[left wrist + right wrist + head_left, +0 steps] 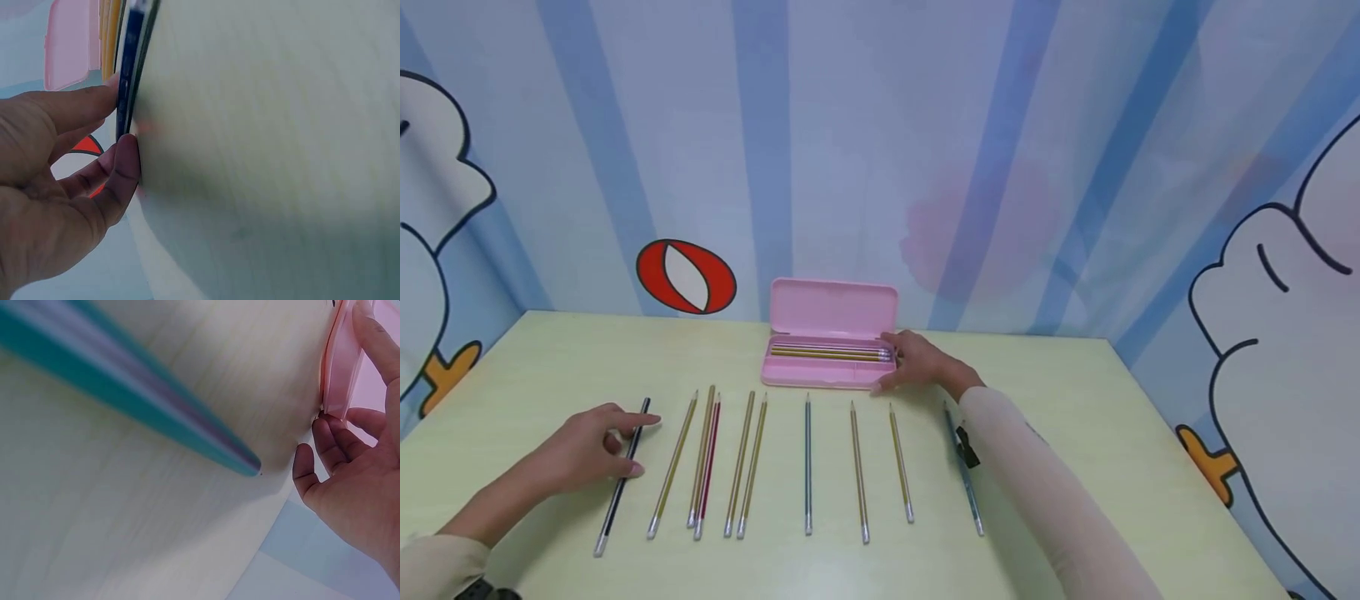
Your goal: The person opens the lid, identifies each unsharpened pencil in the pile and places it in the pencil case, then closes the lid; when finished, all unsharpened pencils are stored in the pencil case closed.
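A pale green table (1112,433) carries a row of pencils at six o'clock: gold ones (673,476), a red one (708,468), a blue-grey one (808,463). Behind, at twelve o'clock, hangs a blue-striped cartoon backdrop (880,150), with a red-and-white ball (686,277) at ten o'clock.

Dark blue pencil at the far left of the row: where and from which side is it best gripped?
Probably mid-shaft, from above. The dark blue pencil lies flat on the table, apart from the gold pencil on its right, with open table on its left. The left hand already pinches its upper half between thumb and fingers. The right hand touches the pink case.
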`<state>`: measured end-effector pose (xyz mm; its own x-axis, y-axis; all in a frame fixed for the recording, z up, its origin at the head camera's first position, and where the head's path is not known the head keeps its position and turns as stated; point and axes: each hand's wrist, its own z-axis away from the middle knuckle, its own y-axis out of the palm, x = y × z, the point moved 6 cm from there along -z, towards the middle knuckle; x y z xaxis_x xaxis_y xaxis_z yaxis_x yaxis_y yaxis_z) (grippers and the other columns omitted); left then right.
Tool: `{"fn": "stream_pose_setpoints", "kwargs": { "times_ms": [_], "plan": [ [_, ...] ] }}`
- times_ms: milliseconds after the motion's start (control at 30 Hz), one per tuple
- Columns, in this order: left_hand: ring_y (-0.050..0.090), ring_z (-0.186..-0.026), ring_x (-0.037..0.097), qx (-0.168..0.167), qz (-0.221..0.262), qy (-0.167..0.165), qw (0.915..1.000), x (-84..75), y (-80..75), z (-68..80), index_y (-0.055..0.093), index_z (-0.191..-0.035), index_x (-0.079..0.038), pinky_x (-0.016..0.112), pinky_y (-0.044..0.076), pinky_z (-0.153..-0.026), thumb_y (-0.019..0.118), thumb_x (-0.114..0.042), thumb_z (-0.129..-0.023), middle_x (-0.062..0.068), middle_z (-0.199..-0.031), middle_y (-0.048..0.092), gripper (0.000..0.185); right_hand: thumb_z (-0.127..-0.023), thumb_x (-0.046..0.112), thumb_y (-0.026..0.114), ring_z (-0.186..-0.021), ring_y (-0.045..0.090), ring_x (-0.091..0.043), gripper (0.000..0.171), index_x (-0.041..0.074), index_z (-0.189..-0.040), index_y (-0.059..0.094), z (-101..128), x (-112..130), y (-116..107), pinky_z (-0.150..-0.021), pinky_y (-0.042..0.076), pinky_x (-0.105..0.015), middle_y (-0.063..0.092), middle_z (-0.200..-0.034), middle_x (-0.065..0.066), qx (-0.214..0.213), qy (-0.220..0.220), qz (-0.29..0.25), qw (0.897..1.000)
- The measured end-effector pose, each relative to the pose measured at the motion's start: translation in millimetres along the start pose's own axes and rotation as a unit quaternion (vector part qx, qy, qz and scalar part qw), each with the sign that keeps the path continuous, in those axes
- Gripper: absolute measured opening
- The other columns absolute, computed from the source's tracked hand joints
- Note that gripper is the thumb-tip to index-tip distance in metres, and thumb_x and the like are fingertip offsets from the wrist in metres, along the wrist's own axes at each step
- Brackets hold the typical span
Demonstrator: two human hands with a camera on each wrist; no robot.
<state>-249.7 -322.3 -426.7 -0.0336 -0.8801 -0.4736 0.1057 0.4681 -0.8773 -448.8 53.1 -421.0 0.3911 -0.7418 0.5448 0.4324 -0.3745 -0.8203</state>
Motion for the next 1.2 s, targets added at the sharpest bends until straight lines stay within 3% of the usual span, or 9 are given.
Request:
{"fn": "stream_pose_setpoints", "kwargs": {
  "times_ms": [267, 467, 933, 1200],
  "plan": [
    [0.053, -0.076, 0.019, 0.010, 0.004, 0.008, 0.9999, -2.9, -1.3, -0.9, 0.061, -0.131, 0.005, 0.027, 0.044, -0.058, 0.082, -0.001, -0.076, 0.007, -0.086, 0.058, 0.059, -0.079, 0.032, 0.086, -0.126, 0.046, -0.029, 0.102, 0.006, -0.158, 0.026, -0.1, 1.5, -0.4, -0.114, 0.039, -0.047, 0.044, -0.148, -0.020, 0.002, 0.007, 0.001, 1.000],
    [0.051, -0.071, 0.018, 0.015, 0.011, -0.003, 0.9998, -3.7, -2.3, -1.9, 0.060, -0.131, 0.007, 0.027, 0.042, -0.056, 0.079, 0.001, -0.078, 0.006, -0.083, 0.059, 0.057, -0.080, 0.031, 0.085, -0.136, 0.042, -0.031, 0.101, 0.006, -0.158, 0.026, -0.3, 1.7, -0.7, -0.117, 0.035, -0.048, 0.039, -0.153, -0.021, 0.003, 0.006, 0.005, 1.000],
    [0.049, -0.069, 0.017, 0.035, 0.035, -0.005, 0.9988, 5.6, -3.0, -1.9, 0.056, -0.135, 0.008, 0.026, 0.041, -0.054, 0.077, 0.000, -0.080, 0.002, -0.075, 0.058, 0.060, -0.080, 0.032, 0.085, -0.140, 0.040, -0.036, 0.101, 0.008, -0.158, 0.026, 0.6, 3.8, -1.1, -0.118, 0.033, -0.050, 0.038, -0.154, -0.022, 0.007, 0.012, 0.005, 1.000],
    [0.050, -0.068, 0.017, 0.049, 0.047, -0.011, 0.9976, 3.3, -5.8, 0.3, 0.056, -0.133, 0.011, 0.025, 0.041, -0.054, 0.071, 0.005, -0.081, 0.002, -0.075, 0.060, 0.055, -0.080, 0.035, 0.084, -0.141, 0.040, -0.035, 0.100, 0.010, -0.158, 0.027, 0.3, 0.5, -1.1, -0.119, 0.033, -0.050, 0.037, -0.155, -0.021, 0.006, 0.017, 0.009, 1.000]
  ]
}}
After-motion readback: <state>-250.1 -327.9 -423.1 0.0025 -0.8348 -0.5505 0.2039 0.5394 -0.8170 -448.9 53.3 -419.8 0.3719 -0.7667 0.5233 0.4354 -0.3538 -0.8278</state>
